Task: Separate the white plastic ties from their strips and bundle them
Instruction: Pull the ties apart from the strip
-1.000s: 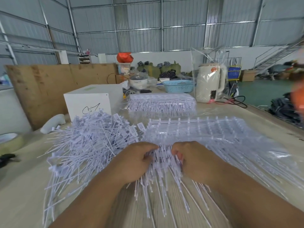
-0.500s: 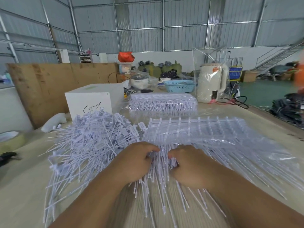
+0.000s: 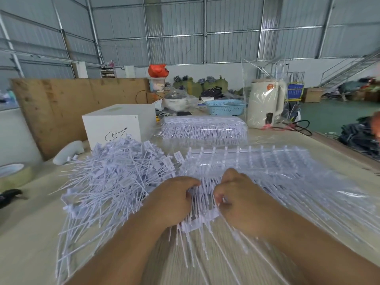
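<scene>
Both hands are working at the near edge of the table (image 3: 30, 233), close together over a strip of ties (image 3: 202, 210). The left hand (image 3: 172, 202) is curling its fingers round the left part of that strip, and the right hand (image 3: 238, 204) is curling round the right part, thumb and fingers pinching the thin stems, so each is clamped on the same strip with only a narrow gap between them. The strip is lying on top of a wide stack of strips (image 3: 277, 171) in clear wrapping that is spreading toward the right edge of the table. Ties already pulled free are sitting in a loose pile (image 3: 115, 182) just beside the left hand, toward the left side of the table. A second wrapped pack (image 3: 203, 128) is waiting further back, in front of a white box (image 3: 119, 124) and a pale jug (image 3: 265, 103).

The risk here looks like tangling: the loose pile is crossing every way, and its stems are reaching the strip being worked. A hard twist could also snap thin stems or drag neighbouring strips off the stack, and stray ties could slide off the near edge.
</scene>
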### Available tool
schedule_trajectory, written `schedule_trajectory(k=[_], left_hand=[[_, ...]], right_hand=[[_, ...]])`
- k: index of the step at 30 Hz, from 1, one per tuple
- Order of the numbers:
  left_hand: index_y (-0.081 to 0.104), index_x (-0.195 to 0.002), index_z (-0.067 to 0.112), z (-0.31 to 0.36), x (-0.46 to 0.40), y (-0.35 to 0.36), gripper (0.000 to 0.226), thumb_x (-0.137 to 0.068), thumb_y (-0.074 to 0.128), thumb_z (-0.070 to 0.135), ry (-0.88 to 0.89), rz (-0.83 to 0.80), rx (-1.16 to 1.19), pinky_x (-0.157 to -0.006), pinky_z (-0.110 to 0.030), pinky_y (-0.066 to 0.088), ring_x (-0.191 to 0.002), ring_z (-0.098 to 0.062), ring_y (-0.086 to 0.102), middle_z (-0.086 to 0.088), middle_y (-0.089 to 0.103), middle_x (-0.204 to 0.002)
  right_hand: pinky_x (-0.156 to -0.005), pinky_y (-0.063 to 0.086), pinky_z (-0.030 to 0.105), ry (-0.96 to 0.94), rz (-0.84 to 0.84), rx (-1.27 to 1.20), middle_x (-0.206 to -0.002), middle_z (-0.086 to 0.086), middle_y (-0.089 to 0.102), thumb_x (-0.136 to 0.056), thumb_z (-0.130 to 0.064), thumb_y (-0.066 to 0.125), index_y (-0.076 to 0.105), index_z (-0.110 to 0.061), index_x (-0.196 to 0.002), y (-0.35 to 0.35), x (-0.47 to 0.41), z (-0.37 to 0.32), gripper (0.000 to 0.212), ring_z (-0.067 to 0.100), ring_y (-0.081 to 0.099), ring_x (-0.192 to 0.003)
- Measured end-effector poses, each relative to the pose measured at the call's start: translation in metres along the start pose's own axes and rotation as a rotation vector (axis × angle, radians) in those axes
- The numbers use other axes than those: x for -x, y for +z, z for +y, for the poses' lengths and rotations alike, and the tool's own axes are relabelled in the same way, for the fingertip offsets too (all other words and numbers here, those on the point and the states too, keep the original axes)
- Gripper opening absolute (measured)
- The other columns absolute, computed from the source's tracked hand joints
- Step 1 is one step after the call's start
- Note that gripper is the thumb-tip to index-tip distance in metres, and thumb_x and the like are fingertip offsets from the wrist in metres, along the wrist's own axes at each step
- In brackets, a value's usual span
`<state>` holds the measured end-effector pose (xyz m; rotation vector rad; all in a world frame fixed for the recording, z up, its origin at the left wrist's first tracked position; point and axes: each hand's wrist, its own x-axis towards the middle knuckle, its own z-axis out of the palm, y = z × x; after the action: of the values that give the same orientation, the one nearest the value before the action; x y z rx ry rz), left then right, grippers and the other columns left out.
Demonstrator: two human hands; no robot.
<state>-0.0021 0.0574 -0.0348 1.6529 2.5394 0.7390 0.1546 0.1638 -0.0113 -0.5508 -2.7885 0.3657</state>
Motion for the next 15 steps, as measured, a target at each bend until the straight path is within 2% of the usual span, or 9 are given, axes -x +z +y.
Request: schedule_trajectory(k=[3, 4, 6, 9, 10, 12, 15], left_hand=[[0.053, -0.133, 0.041, -0.004, 0.0, -0.001, 0.048, -0.094, 0.043, 0.014, -0.024, 0.006, 0.073, -0.084, -0.025, 0.052, -0.096, -0.009, 0.066, 0.013, 0.047, -0.145], [0.053, -0.132, 0.042, -0.005, 0.0, -0.002, 0.049, -0.094, 0.043, 0.014, -0.032, 0.008, 0.083, -0.084, -0.026, 0.053, -0.095, -0.007, 0.066, 0.013, 0.048, -0.144], [0.053, -0.133, 0.042, -0.007, -0.001, -0.001, 0.051, -0.092, 0.044, 0.011, -0.031, 0.018, 0.057, -0.095, -0.024, 0.047, -0.112, -0.006, 0.059, 0.013, 0.049, -0.144], [0.054, -0.133, 0.039, -0.007, -0.003, -0.001, 0.054, -0.091, 0.044, 0.008, -0.037, 0.047, 0.038, -0.102, -0.025, 0.041, -0.123, -0.009, 0.052, 0.012, 0.051, -0.143], [0.053, -0.134, 0.038, -0.006, -0.003, -0.001, 0.053, -0.091, 0.044, 0.007, -0.039, 0.046, 0.033, -0.103, -0.026, 0.041, -0.125, -0.01, 0.051, 0.012, 0.051, -0.142], [0.054, -0.133, 0.037, -0.005, -0.003, -0.002, 0.054, -0.091, 0.044, 0.006, -0.037, 0.04, 0.028, -0.103, -0.031, 0.043, -0.124, -0.012, 0.052, 0.01, 0.053, -0.141], [0.059, -0.127, 0.035, -0.004, -0.002, -0.003, 0.053, -0.087, 0.043, 0.003, -0.024, 0.037, 0.052, -0.093, -0.033, 0.049, -0.11, -0.017, 0.059, 0.004, 0.061, -0.128]], right_hand=[[-0.098, 0.035, 0.034, -0.093, 0.049, -0.027, -0.106, -0.012, 0.041, -0.095, -0.021, 0.052, 0.058, -0.027, -0.088, -0.014, 0.007, 0.0, 0.011, 0.01, 0.039, -0.105], [-0.099, 0.033, 0.031, -0.134, 0.037, -0.009, -0.106, -0.014, 0.042, -0.096, -0.022, 0.051, 0.055, -0.028, -0.088, -0.017, 0.009, -0.001, 0.011, 0.009, 0.038, -0.106], [-0.097, 0.031, 0.023, -0.202, 0.022, -0.007, -0.105, -0.016, 0.044, -0.097, -0.023, 0.051, 0.05, -0.031, -0.087, -0.024, 0.013, -0.005, 0.013, 0.006, 0.038, -0.105], [-0.084, 0.032, 0.011, -0.232, 0.063, -0.114, -0.093, -0.016, 0.05, -0.097, -0.023, 0.05, 0.05, -0.029, -0.087, -0.035, 0.018, -0.013, 0.011, 0.002, 0.041, -0.093], [-0.08, 0.034, 0.012, -0.228, 0.074, -0.142, -0.089, -0.012, 0.053, -0.097, -0.024, 0.048, 0.05, -0.027, -0.088, -0.038, 0.02, -0.014, 0.01, 0.003, 0.043, -0.088], [-0.072, 0.037, 0.015, -0.229, 0.086, -0.165, -0.078, -0.003, 0.056, -0.099, -0.027, 0.044, 0.048, -0.026, -0.09, -0.041, 0.023, -0.016, 0.01, 0.007, 0.046, -0.078], [-0.076, 0.023, -0.002, -0.263, 0.127, -0.11, -0.071, 0.004, 0.055, -0.101, -0.025, 0.04, 0.043, -0.024, -0.091, -0.043, 0.026, -0.019, 0.011, 0.012, 0.044, -0.077]])
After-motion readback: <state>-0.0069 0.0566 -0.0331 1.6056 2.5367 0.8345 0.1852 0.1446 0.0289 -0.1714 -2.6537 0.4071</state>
